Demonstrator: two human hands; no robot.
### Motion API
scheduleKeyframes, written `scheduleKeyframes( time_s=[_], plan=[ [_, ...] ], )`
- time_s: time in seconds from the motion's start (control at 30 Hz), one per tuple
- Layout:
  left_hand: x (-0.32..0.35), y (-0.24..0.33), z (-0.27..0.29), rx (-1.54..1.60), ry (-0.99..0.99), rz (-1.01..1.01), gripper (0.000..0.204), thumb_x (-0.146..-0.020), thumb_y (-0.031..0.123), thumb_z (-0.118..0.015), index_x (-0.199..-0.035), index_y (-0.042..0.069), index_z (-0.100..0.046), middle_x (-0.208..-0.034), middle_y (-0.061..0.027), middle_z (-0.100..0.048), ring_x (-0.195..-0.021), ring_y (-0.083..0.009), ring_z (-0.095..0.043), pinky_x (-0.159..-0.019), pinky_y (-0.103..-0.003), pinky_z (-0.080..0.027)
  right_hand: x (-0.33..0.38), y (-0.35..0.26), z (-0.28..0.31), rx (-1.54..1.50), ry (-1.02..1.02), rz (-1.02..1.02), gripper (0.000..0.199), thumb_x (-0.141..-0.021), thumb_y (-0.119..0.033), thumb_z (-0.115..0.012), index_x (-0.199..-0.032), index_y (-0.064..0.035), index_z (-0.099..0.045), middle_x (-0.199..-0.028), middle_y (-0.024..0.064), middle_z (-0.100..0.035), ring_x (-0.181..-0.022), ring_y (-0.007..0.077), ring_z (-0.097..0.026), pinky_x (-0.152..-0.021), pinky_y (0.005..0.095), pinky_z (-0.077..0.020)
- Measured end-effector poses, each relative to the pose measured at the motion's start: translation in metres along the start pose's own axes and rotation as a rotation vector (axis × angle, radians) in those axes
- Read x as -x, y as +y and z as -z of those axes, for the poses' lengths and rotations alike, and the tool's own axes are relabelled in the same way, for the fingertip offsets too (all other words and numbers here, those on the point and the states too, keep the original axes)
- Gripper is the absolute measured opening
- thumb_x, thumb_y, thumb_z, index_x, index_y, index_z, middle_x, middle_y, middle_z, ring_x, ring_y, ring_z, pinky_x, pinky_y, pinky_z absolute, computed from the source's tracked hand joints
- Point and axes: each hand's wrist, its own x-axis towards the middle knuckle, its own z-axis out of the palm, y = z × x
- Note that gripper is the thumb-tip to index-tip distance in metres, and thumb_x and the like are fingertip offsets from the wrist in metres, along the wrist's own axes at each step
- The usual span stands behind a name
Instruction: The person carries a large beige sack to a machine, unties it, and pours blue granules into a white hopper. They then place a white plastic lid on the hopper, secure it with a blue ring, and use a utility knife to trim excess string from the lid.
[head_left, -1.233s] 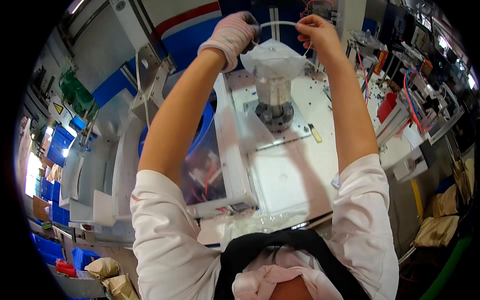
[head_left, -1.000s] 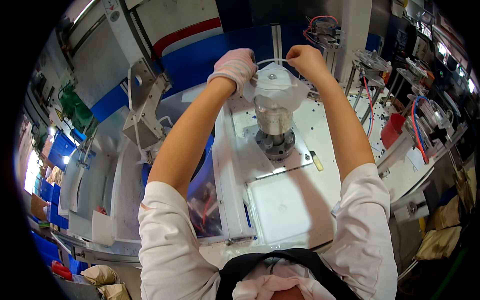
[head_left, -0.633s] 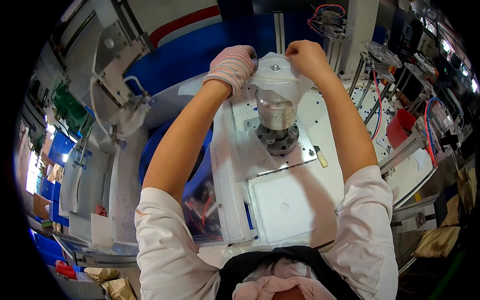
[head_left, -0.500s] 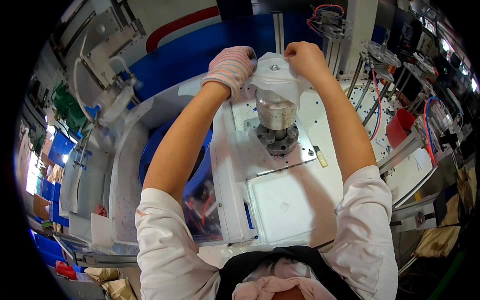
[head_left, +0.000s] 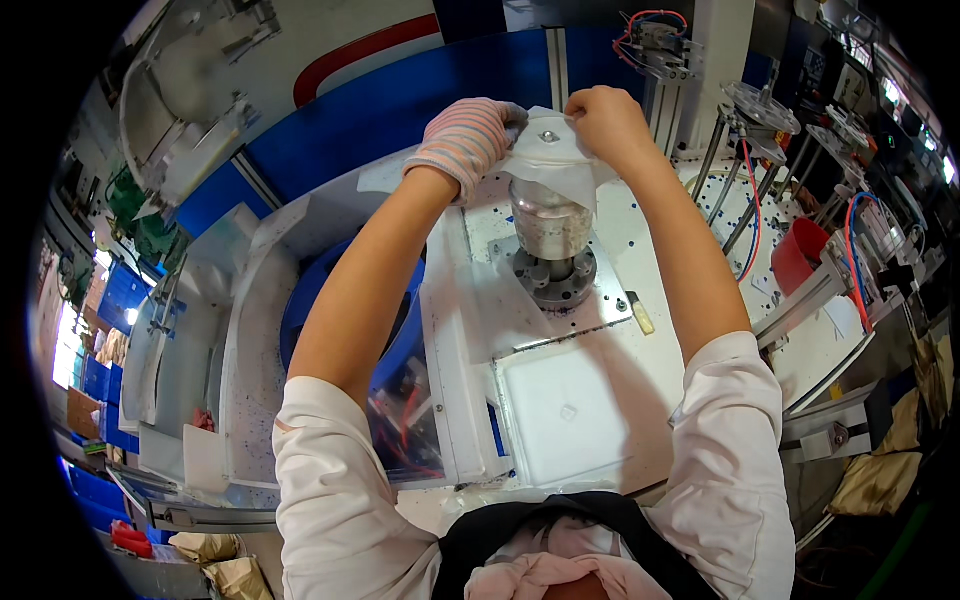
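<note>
On the white surface stands a metal cylinder. Over its top, the gloved left hand and bare right hand each pinch the white film, stretching it; pulling it down evenly probably comes next.

I am seeing two hands — one gloved, one bare — one white sheet, one metal cylinder, one red bucket.

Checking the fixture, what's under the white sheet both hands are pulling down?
The white sheet drapes a shiny metal cylinder on a round bolted base. The cylinder's top is covered, except a small bolt poking through.
</note>
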Motion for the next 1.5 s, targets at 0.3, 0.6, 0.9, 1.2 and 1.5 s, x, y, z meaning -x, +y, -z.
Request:
scheduleKeyframes(
  time_s=[0.3, 0.6, 0.9, 1.2, 1.5],
  plan=[
    [-0.001, 0.003, 0.004, -0.140, -0.029, -0.091, 0.027, -0.089, 0.008, -0.054, -0.115, 0.006, -0.061, -0.105, -0.0091, -0.066, -0.088, -0.0192, -0.061, -0.083, -0.029, -0.047, 0.001, 0.005, 0.001, 0.012, -0.016, 0.053, 0.021, -0.076, -0.010, -0.054, -0.088, -0.0054, -0.070, -0.085, 0.0155, -0.066, -0.083, 0.0331, -0.063, -0.077, 0.0383, -0.0489],
    [0.015, -0.021, -0.010, -0.003, 0.111, -0.195, 0.031, -0.092, 0.014, -0.049, -0.122, 0.011, -0.056, -0.126, -0.0082, -0.055, -0.111, -0.0209, -0.053, -0.095, -0.030, -0.042, 0.040, 0.008, 0.013, -0.136, -0.119, 0.116, 0.046, -0.092, -0.035, -0.043, -0.120, -0.0004, -0.055, -0.124, 0.0187, -0.053, -0.112, 0.0333, -0.051, -0.096, 0.0360, -0.0386],
    [0.018, -0.015, -0.004, -0.106, -0.160, -0.197, 0.043, -0.096, 0.023, -0.040, -0.137, 0.011, -0.038, -0.146, -0.0093, -0.030, -0.131, -0.0259, -0.034, -0.107, -0.029, -0.029, 0.069, -0.006, 0.011, -0.080, 0.056, 0.272, 0.039, -0.095, -0.027, -0.042, -0.123, -0.0026, -0.053, -0.135, 0.0136, -0.046, -0.131, 0.0328, -0.034, -0.106, 0.0396, -0.0291],
    [0.024, 0.011, -0.004, -0.208, -0.152, -0.161, 0.049, -0.093, 0.021, -0.041, -0.140, 0.010, -0.031, -0.146, -0.0162, -0.026, -0.135, -0.0282, -0.027, -0.110, -0.034, -0.027, 0.084, -0.010, 0.015, -0.101, 0.056, 0.410, 0.036, -0.090, -0.017, -0.051, -0.123, -0.0031, -0.054, -0.131, 0.0122, -0.050, -0.129, 0.0288, -0.037, -0.106, 0.0405, -0.0287],
    [0.019, 0.022, -0.013, -0.316, -0.119, -0.035, 0.047, -0.095, 0.028, -0.034, -0.140, 0.011, -0.032, -0.148, -0.0181, -0.022, -0.136, -0.0313, -0.023, -0.111, -0.036, -0.023, 0.095, -0.034, 0.015, 0.117, 0.087, 0.339, 0.048, -0.079, -0.009, -0.057, -0.125, 0.0013, -0.048, -0.129, 0.0178, -0.049, -0.125, 0.0313, -0.042, -0.106, 0.0415, -0.0304]
  ],
)
